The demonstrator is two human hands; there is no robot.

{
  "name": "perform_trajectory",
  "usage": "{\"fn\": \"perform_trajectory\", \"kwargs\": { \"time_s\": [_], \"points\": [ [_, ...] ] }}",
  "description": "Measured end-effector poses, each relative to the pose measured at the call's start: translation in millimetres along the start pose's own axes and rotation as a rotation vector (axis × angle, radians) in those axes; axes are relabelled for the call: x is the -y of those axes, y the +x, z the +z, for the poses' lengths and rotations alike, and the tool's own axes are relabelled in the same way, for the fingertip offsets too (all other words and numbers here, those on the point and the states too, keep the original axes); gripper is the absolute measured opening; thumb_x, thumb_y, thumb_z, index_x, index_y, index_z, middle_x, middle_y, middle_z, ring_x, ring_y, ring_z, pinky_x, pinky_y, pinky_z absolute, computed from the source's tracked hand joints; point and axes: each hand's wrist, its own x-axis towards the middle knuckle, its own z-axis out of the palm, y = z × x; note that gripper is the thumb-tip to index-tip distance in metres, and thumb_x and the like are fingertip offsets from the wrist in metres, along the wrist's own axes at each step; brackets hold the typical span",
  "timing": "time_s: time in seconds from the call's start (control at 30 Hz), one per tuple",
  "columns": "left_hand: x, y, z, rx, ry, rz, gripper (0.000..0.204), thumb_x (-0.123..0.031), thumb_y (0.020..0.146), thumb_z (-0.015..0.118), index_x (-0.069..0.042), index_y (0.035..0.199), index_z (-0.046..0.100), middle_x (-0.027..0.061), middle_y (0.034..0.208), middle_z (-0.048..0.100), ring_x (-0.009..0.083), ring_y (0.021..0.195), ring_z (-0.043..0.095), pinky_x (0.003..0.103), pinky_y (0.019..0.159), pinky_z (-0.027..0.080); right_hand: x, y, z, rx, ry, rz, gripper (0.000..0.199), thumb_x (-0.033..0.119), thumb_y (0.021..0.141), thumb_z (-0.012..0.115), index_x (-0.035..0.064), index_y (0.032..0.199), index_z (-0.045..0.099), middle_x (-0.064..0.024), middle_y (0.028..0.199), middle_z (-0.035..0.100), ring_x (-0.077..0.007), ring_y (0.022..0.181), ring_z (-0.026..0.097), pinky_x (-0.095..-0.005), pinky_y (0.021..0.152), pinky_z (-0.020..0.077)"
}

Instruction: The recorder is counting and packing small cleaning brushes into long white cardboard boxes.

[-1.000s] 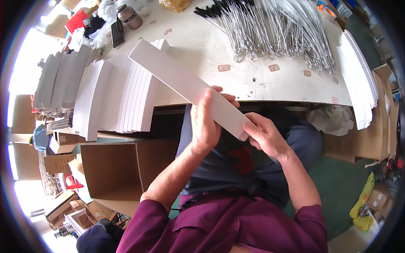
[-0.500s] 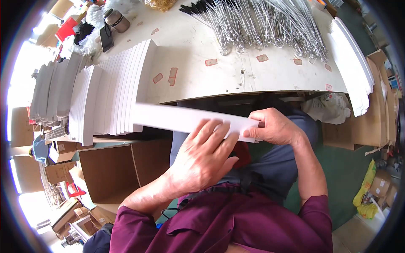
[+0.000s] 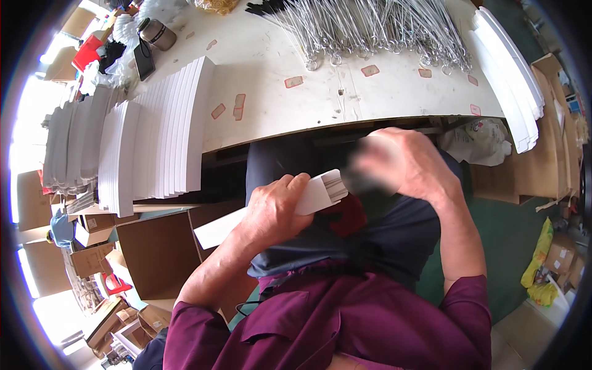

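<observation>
A long, narrow white paper box (image 3: 314, 196) slants over my lap, its upper right end open and showing thin whitish edges inside. My left hand (image 3: 276, 208) is closed around the middle of it. Apart from the box, to the right of its open end, is my right hand (image 3: 404, 163). Its fingers are smeared, so I cannot make out whether they hold anything. On the table's left side stands a row of similar white boxes (image 3: 179, 126), packed side by side.
Thin metal wires (image 3: 376, 31) with looped ends and black tips lie across the table's (image 3: 277, 105) far side. Flat white strips (image 3: 509, 80) hang over its right edge. A flask (image 3: 157, 34) and a phone (image 3: 143, 60) sit far left. A cardboard carton (image 3: 157, 253) stands open below left.
My left hand has closed around the box, which now tilts up to the right and lies nearer my body. My right hand has let go of its end and moved away. The view has shifted slightly.
</observation>
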Motion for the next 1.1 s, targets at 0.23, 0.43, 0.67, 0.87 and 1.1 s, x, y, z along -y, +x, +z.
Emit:
{"fn": "perform_trajectory", "kwargs": {
  "time_s": [0.23, 0.43, 0.67, 0.87, 1.1],
  "points": [
    [-3, 7, 21, -0.007, -0.010, -0.043, 0.050, -0.015, 0.073, 0.080, -0.004, 0.118, 0.061, 0.0154, 0.089, 0.069, 0.0367, 0.080, 0.071, 0.047, 0.070, 0.059, -18, -11, 59, -0.286, 0.099, -0.017, 0.032, 0.020, 0.100, 0.066, 0.0019, 0.076, 0.055, -0.0205, 0.067, 0.059, -0.0431, 0.063, 0.061, -0.0477, 0.053, 0.0455],
    [-1, 9, 34, -0.046, -0.015, -0.090, 0.051, -0.017, 0.074, 0.080, -0.003, 0.119, 0.060, 0.0155, 0.090, 0.069, 0.0358, 0.081, 0.072, 0.047, 0.071, 0.060, -9, -11, 82, -0.292, 0.410, 0.041, 0.018, 0.016, 0.103, 0.064, -0.0006, 0.094, 0.063, -0.0131, 0.074, 0.066, -0.0257, 0.067, 0.067, -0.0373, 0.061, 0.0529],
    [6, 4, 36, -0.041, -0.016, -0.127, 0.052, -0.020, 0.076, 0.082, -0.004, 0.120, 0.061, 0.0155, 0.092, 0.070, 0.0356, 0.083, 0.073, 0.047, 0.073, 0.060, -10, -19, 90, -0.194, 0.764, 0.250, 0.019, 0.016, 0.103, 0.066, -0.0021, 0.104, 0.072, -0.0050, 0.080, 0.072, -0.0065, 0.073, 0.064, -0.0244, 0.065, 0.0521],
    [7, 1, 35, -0.029, -0.035, -0.148, 0.053, -0.020, 0.074, 0.082, -0.003, 0.120, 0.061, 0.0155, 0.095, 0.071, 0.0356, 0.085, 0.073, 0.047, 0.075, 0.060, -5, -24, 103, -0.291, 0.813, 0.228, 0.024, 0.017, 0.104, 0.066, -0.0045, 0.112, 0.071, -0.0120, 0.092, 0.076, -0.0084, 0.082, 0.069, -0.0266, 0.074, 0.0552],
    [4, 3, 37, -0.064, -0.074, -0.141, 0.054, -0.021, 0.075, 0.082, -0.003, 0.121, 0.061, 0.0171, 0.098, 0.071, 0.0366, 0.087, 0.073, 0.047, 0.076, 0.060, 16, -28, 117, -0.429, 0.352, -0.014, 0.028, 0.007, 0.099, 0.065, -0.0061, 0.123, 0.066, -0.0248, 0.115, 0.072, -0.0426, 0.106, 0.071, -0.0413, 0.091, 0.0588]
  ]
}}
